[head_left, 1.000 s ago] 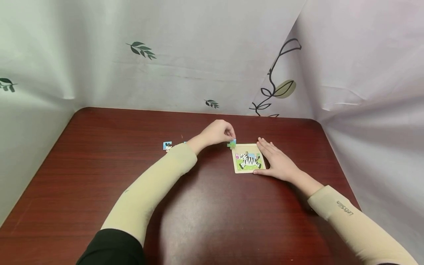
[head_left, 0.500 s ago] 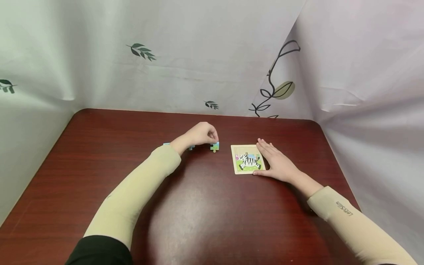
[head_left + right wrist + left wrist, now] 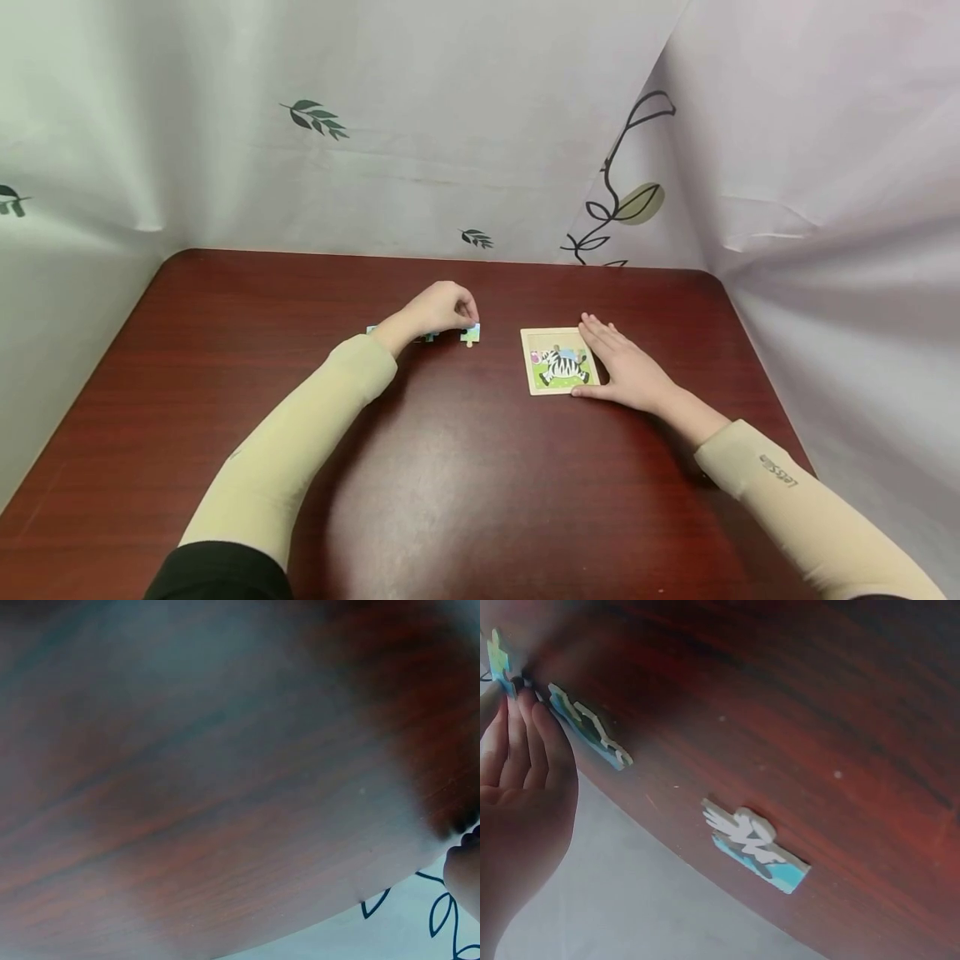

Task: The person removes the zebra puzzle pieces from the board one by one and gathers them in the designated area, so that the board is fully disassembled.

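Observation:
In the head view my left hand [image 3: 442, 306] pinches a blue-and-green jigsaw piece [image 3: 470, 334] between thumb and fingers, low over the table. The left wrist view shows the same piece [image 3: 500, 666] at the fingertips, far upper left. Beside those fingers lies a second jigsaw piece [image 3: 589, 724], and farther right a blue-and-white one [image 3: 757, 851]; my left wrist mostly covers both in the head view. My right hand [image 3: 626, 362] rests with straight fingers along the right side of a square wooden puzzle tray [image 3: 527, 367], whose lower part holds a zebra picture [image 3: 562, 364].
Everything rests on a dark red-brown table [image 3: 465, 467]. Behind it and at the sides hangs a pale curtain [image 3: 420, 133] with leaf prints. The right wrist view holds mostly blurred tabletop [image 3: 187, 825], with a bit of the hand at its right edge.
My left hand has moved left, away from the tray's upper left corner, with the jigsaw piece still pinched. The right hand and the tray have stayed put.

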`<action>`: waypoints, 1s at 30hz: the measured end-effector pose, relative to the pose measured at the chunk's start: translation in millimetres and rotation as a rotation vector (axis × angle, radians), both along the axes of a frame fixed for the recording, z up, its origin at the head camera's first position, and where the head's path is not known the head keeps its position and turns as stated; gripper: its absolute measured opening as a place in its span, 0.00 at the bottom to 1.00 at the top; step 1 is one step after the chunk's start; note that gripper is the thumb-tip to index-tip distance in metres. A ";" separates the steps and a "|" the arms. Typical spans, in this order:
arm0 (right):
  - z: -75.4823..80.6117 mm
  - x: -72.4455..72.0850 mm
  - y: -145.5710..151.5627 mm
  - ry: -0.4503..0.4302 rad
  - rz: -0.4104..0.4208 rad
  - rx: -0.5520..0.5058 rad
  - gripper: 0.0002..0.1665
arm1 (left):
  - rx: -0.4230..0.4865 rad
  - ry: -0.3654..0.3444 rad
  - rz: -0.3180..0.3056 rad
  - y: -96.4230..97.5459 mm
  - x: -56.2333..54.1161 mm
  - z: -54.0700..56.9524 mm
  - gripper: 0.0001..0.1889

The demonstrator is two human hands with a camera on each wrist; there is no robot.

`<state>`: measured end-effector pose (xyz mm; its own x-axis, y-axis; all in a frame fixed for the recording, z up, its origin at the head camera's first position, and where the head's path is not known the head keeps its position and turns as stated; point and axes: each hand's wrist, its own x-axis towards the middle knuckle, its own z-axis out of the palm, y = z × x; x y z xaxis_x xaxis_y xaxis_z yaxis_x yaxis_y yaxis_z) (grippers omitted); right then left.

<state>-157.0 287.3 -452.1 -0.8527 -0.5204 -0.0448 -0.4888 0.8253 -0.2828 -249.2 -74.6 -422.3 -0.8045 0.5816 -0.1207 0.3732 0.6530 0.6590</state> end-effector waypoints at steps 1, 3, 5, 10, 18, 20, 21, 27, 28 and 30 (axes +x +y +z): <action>0.2 -0.3 0.0 -0.007 -0.003 0.002 0.70 | 0.002 0.004 0.005 -0.3 0.4 0.2 0.04; 0.3 -0.8 0.1 -0.014 -0.005 0.007 0.70 | 0.004 0.009 0.014 -0.6 1.3 0.8 0.04; 0.0 -1.0 0.2 -0.016 -0.009 0.009 0.70 | 0.003 0.013 0.020 -0.4 1.9 1.2 0.04; -1.0 -1.3 0.9 0.003 0.006 0.006 0.69 | 0.006 0.013 0.029 -0.3 2.3 1.1 0.03; -1.3 -2.0 0.8 -0.009 0.005 0.016 0.69 | 0.012 0.021 0.034 -2.1 0.2 -4.0 0.04; -1.0 -2.0 0.4 -0.014 0.000 0.019 0.70 | 0.014 0.018 0.034 -2.5 0.1 -4.4 0.04; -1.0 -2.1 0.3 -0.015 0.001 0.019 0.70 | 0.015 0.016 0.035 -2.6 0.1 -4.6 0.04; 0.1 -1.5 0.3 -0.005 0.007 0.017 0.70 | 0.017 0.016 0.037 -2.9 -0.4 -4.8 0.03; 1.0 -1.1 0.0 -0.006 0.007 0.016 0.70 | 0.018 0.016 0.037 -3.0 -0.5 -4.8 0.03; 2.5 -0.8 -0.4 -0.005 0.008 0.020 0.69 | 0.017 0.015 0.038 -2.9 -0.8 -4.9 0.03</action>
